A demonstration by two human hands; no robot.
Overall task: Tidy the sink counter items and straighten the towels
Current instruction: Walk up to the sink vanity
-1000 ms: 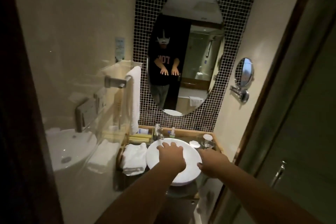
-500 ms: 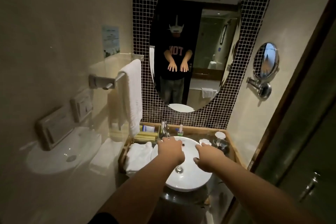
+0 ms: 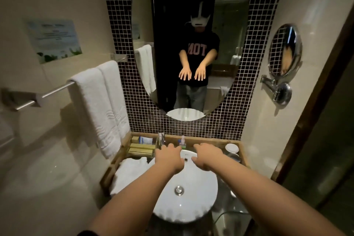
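Above the far rim of the white basin (image 3: 188, 193) I see my fingers (image 3: 168, 146) loosely spread and holding nothing, left hand (image 3: 169, 158) and right hand (image 3: 207, 156) side by side, palms down. Left of the basin a crumpled towel (image 3: 130, 174) lies on the bench (image 3: 240, 148), with boxed toiletries (image 3: 141, 149) behind it. Two hanging towels (image 3: 103, 105) drape over the rail (image 3: 55, 90) on the wall left of the basin.

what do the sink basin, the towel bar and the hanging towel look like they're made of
Sink basin: glossy white ceramic, judging by its smooth shine. Towel bar: brushed metal, matte silver-grey. Hanging towel: white terry cloth, soft folds with woven ridged bands near the hem.
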